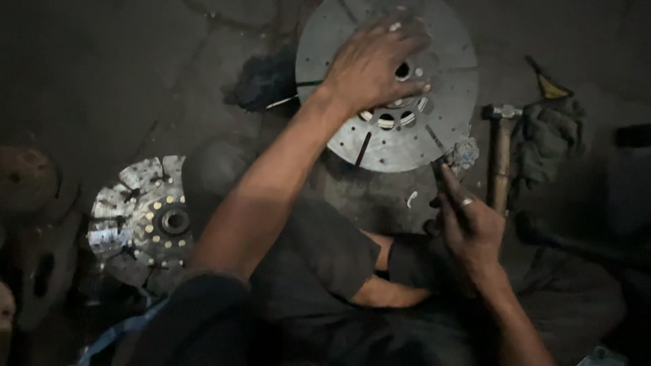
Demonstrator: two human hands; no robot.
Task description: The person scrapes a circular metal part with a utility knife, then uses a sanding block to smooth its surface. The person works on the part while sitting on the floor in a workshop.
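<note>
The left hand [376,64] is lying flat over the round metal disc [444,102], covering its hub and part of the ring of slots, and the top edge of the view is slicing off the disc's upper rim. The right hand [468,227] is wrapping around a thin dark tool [439,173], hiding its handle; what kind of tool it is can't be told. Off to the left, the second disc [139,220] is slipping behind the person's knee, its right side covered. At the far right a dark object [634,135] is running out of view, too dim to identify
</note>
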